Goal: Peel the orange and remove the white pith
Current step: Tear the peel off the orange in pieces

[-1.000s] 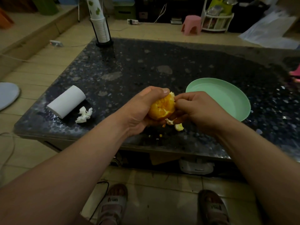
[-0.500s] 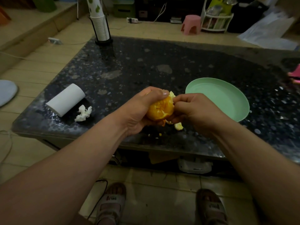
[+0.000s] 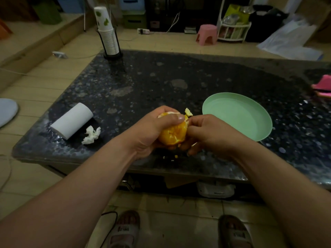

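Over the near edge of the table (image 3: 100, 147), my left hand (image 3: 148, 133) wraps the half-peeled orange (image 3: 172, 135), thumb across its top. My right hand (image 3: 211, 135) pinches a peel flap (image 3: 188, 111). I'd pull it low along the flesh, turning the fruit, and drop scraps on the green plate (image 3: 265, 115) beyond.

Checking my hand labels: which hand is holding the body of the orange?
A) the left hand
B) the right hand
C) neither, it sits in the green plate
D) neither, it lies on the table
A: the left hand wraps round the orange, held above the table, while the right hand pinches a peel scrap at its top.
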`<act>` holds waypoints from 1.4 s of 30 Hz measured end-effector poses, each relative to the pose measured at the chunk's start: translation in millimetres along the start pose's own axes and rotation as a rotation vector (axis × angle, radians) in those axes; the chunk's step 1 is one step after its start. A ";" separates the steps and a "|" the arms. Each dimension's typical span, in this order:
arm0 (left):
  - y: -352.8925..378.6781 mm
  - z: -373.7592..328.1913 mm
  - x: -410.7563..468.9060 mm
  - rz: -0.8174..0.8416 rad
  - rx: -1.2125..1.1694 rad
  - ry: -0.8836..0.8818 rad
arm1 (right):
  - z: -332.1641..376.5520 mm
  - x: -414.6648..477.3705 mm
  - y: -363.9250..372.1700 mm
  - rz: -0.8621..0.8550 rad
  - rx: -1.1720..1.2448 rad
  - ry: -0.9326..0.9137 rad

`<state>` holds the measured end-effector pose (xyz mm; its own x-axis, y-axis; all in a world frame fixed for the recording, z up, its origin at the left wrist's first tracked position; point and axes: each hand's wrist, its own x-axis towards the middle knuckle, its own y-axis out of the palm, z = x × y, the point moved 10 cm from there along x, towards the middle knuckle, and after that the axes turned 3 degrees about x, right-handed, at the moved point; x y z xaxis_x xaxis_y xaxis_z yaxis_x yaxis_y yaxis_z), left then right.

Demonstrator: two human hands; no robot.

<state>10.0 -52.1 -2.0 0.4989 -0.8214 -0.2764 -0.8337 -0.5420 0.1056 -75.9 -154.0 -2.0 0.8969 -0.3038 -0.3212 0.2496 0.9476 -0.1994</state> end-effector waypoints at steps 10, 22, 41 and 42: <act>4.8 0.3 -3.5 0.027 -0.124 -0.018 | 2.3 -0.6 -6.5 -0.083 0.143 -0.053; 3.0 6.8 -2.6 0.027 -0.196 -0.070 | 21.1 -2.8 -11.5 -0.147 -0.151 -0.149; 4.7 23.7 8.8 0.057 -0.789 -0.174 | -10.9 18.7 -20.1 -0.109 0.189 -0.027; -2.3 27.8 11.0 -0.022 -0.759 -0.187 | -13.1 20.0 -27.6 -0.178 -0.010 -0.040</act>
<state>10.8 -54.9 -31.8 0.4090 -0.8022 -0.4349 -0.4004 -0.5860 0.7044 -69.7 -187.6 -15.1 0.8525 -0.4628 -0.2431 0.4027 0.8779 -0.2591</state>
